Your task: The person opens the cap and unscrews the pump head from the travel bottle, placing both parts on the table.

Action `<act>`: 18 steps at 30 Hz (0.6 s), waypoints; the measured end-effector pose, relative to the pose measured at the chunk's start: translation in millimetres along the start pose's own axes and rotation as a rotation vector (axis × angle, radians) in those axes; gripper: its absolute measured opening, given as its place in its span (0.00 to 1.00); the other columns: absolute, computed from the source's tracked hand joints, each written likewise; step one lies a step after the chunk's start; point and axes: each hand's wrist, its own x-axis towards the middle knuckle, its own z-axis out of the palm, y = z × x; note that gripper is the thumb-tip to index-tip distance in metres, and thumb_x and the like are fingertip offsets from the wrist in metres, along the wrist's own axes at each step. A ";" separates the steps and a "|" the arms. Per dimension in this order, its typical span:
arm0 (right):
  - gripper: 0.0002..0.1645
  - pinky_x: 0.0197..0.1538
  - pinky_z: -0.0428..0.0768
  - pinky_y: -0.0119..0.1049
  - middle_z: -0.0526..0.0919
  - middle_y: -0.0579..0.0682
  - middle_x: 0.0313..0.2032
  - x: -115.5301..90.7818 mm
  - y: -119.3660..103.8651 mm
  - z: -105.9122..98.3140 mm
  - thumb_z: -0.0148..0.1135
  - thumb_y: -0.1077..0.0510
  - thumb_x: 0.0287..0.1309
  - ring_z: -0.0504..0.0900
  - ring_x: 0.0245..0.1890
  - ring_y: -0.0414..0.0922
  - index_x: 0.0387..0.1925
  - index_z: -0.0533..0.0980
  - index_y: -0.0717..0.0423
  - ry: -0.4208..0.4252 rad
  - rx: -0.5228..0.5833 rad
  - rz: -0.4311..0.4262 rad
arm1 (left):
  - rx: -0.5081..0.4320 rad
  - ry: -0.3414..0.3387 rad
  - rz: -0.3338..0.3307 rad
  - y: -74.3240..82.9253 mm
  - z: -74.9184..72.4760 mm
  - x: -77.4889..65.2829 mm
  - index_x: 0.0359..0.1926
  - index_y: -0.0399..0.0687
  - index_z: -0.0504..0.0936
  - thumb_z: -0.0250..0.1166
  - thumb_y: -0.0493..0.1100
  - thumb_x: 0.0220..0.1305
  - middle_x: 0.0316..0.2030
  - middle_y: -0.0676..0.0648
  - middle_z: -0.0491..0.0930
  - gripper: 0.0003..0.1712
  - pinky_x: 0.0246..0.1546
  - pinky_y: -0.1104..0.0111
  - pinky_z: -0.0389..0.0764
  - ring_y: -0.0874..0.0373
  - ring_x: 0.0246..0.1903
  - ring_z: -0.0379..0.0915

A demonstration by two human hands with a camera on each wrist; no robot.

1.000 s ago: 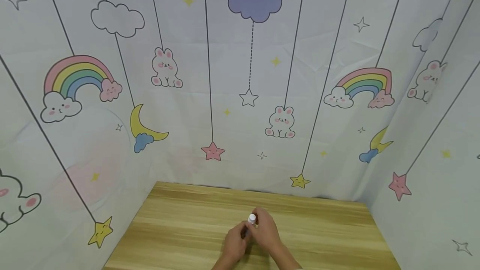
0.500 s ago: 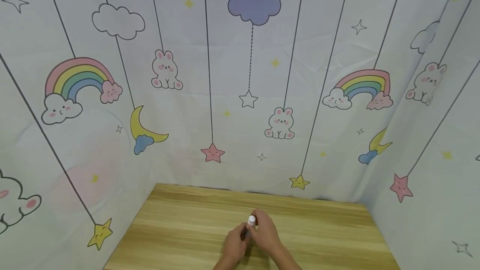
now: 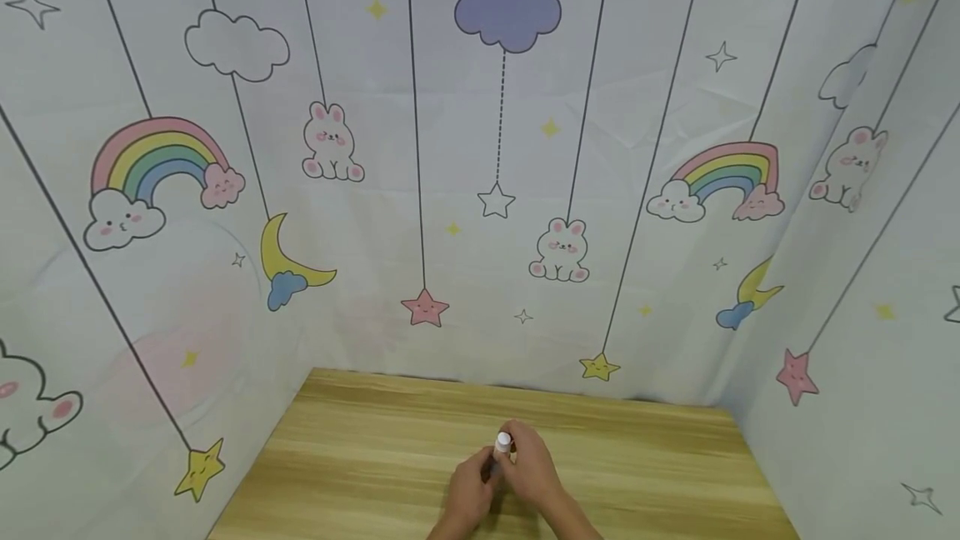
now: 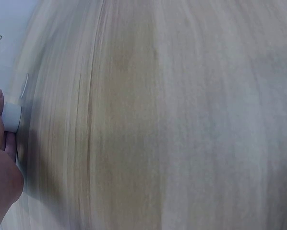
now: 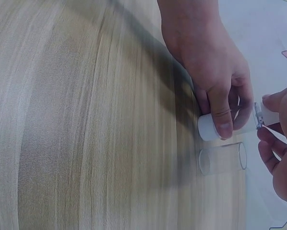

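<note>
A small clear bottle (image 5: 248,123) with a white base (image 5: 208,127) and a white top (image 3: 503,438) stands upright on the table in front of me. My left hand (image 3: 471,486) grips it low, thumb and fingers around the white base, which also shows at the edge of the left wrist view. My right hand (image 3: 531,463) pinches the white top, close to a shiny collar (image 5: 258,115) at the bottle's neck. Beside the base, a clear hollow cylinder (image 5: 223,158) stands on the table; it is hidden behind the hands in the head view.
The wood-grain table (image 3: 360,440) ends at white curtains (image 3: 480,257) at the back and both sides. They are printed with rainbows, rabbits, clouds and stars.
Both hands keep their hold on the bottle, with hardly any movement. The head view has tilted up a little.
</note>
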 end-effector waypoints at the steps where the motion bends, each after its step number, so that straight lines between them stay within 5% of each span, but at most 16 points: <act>1: 0.13 0.40 0.80 0.37 0.79 0.41 0.37 0.1 0.0 0.1 0.74 0.65 0.62 0.77 0.38 0.40 0.42 0.77 0.52 0.005 -0.001 -0.004 | 0.001 0.002 0.000 -0.3 0.2 0.1 0.54 0.46 0.87 0.73 0.36 0.68 0.46 0.46 0.91 0.14 0.45 0.63 0.89 0.53 0.46 0.88; 18: 0.14 0.42 0.83 0.38 0.83 0.46 0.42 -1.9 3.6 2.9 0.73 0.65 0.64 0.80 0.42 0.44 0.49 0.79 0.58 -0.011 -0.008 -0.007 | 0.018 0.036 0.047 -1.6 0.6 0.4 0.53 0.45 0.87 0.74 0.35 0.66 0.48 0.43 0.90 0.15 0.47 0.59 0.89 0.50 0.48 0.88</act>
